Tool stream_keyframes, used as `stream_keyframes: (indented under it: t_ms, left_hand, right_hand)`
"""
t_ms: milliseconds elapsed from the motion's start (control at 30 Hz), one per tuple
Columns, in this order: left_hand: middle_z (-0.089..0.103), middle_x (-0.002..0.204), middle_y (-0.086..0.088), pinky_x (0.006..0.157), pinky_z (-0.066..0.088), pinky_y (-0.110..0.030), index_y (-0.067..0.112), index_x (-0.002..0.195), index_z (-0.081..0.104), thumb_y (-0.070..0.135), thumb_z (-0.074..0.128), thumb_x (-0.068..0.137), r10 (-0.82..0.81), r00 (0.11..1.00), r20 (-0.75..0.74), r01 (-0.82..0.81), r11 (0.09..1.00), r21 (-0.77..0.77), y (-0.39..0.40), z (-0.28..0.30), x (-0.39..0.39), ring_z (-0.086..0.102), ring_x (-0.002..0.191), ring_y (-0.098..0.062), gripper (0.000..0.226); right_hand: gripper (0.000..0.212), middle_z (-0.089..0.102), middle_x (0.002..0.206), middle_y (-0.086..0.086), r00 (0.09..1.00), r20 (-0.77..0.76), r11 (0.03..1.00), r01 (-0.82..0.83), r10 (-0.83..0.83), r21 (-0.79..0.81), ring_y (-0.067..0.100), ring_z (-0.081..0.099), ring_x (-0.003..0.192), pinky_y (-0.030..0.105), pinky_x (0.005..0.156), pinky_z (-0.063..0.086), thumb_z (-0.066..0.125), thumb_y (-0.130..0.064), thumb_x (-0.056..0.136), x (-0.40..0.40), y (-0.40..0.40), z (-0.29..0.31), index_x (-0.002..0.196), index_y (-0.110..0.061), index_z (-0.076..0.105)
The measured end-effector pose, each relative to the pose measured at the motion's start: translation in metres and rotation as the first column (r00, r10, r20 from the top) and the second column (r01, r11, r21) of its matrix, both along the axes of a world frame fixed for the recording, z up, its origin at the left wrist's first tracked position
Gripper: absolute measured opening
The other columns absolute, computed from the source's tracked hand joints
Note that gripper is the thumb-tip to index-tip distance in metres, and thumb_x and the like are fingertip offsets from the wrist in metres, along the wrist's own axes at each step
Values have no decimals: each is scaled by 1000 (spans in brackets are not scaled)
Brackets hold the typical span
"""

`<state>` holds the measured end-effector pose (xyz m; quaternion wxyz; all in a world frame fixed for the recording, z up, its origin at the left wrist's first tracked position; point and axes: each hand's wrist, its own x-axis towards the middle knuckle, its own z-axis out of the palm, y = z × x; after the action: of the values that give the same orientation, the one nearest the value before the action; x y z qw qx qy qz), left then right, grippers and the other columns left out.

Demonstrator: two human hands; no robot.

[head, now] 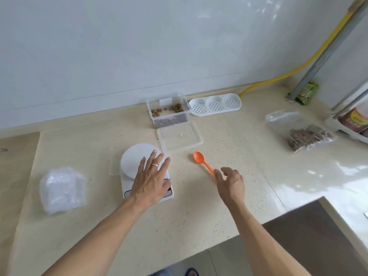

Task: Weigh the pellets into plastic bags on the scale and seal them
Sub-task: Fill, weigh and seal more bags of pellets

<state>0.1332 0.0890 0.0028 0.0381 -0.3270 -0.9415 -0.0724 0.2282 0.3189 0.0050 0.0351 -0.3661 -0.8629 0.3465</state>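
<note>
Pellets point(169, 110) lay brown and thin in a clear plastic tub point(168, 111) that stood at the back of the pale bench point(199, 216), against the tiled wall. The tub's clear lid point(179, 138) rested flat on the bench just in front of it. A white scale point(135, 162) with a round platform sat nearer the person. The left hand point(151, 182) lay over the scale's front, fingers straight and spread, a ring on one of them, covering most of the display. The right hand point(231, 184) hovered apart from it, fingers loosely curled and gripping nothing, right at the handle end of an orange spoon point(203, 162) that lay on the bench. A crumpled pile of clear plastic bags point(61, 190) sat to the left of the scale. Far right, a filled bag point(302, 132) of pellets lay on its side. A white perforated tray point(215, 104) sat beside the tub.
</note>
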Motion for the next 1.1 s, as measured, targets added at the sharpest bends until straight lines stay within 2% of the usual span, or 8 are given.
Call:
stream_keyframes:
  t_ms: [133, 233, 433, 533, 700, 800, 900, 1100]
  left_hand:
    - [49, 141, -14, 108, 34, -56, 10, 135, 52, 40, 57, 80, -99, 995, 11, 98, 995, 15, 24, -7, -19, 28, 139, -30, 63]
    - [45, 144, -13, 112, 28, -54, 10, 139, 48, 41, 52, 84, -149, 988, 44, 149, 989, 15, 29, -10, -33, 24, 142, -30, 63]
    - [39, 150, -13, 115, 20, -52, 12, 143, 41, 37, 61, 89, -150, 983, 102, 149, 989, 15, 15, -10, -67, 21, 145, -31, 63]
    - [42, 147, -14, 114, 22, -54, 11, 142, 43, 35, 63, 88, -102, 988, 117, 99, 995, 32, 1, -7, -85, 26, 143, -33, 62]
    - [45, 145, -15, 112, 24, -54, 9, 138, 47, 34, 64, 88, 6, 993, 118, -13, 998, 58, -27, -1, -108, 30, 141, -34, 59]
    - [46, 144, -16, 111, 26, -55, 9, 138, 46, 37, 61, 89, 61, 992, 108, -69, 996, 64, -48, -1, -120, 33, 140, -35, 59]
    - [47, 142, -16, 110, 29, -56, 8, 137, 47, 37, 61, 89, 102, 989, 108, -111, 991, 79, -64, 0, -128, 36, 138, -36, 58]
    - [54, 134, -17, 109, 28, -57, 12, 125, 59, 32, 55, 90, 148, 975, 167, -177, 968, 177, -72, 8, -137, 39, 136, -35, 40]
  right_hand:
    - [49, 61, 119, 13, 996, 57, 991, 71, -65, -117, 31, 51, 118, 44, 102, 42, 54, -47, 95, -4, 14, -13, 131, -15, 61]
    - [42, 53, 123, 11, 990, 136, 997, 39, -30, -64, 30, 46, 117, 42, 100, 41, 57, -38, 95, -10, 8, -22, 135, -23, 58]
    - [23, 61, 105, 5, 977, 211, 1000, 26, -23, -11, 25, 56, 99, 39, 86, 48, 54, -18, 91, -36, -6, -29, 110, -21, 67]
    - [14, 65, 93, 5, 984, 163, 981, 96, -68, -170, 22, 61, 83, 35, 72, 52, 54, -13, 91, -56, -15, -19, 101, -15, 63]
    - [11, 58, 96, 1, 999, 14, 923, 49, -48, -381, 18, 66, 77, 27, 59, 52, 46, -15, 102, -106, -49, 8, 112, -16, 46]
    - [20, 60, 96, 1, 999, 29, 934, -4, 16, -358, 19, 62, 81, 32, 68, 53, 52, -21, 98, -130, -68, 11, 117, -17, 51]
    - [27, 68, 91, 3, 995, 81, 947, -24, 52, -320, 17, 63, 78, 28, 65, 48, 60, -38, 90, -141, -78, 10, 104, -15, 62]
    - [10, 75, 78, 7, 990, -5, 867, -125, 140, -482, 2, 43, 44, 18, 46, 36, 64, -10, 86, -152, -82, 27, 90, -12, 72]
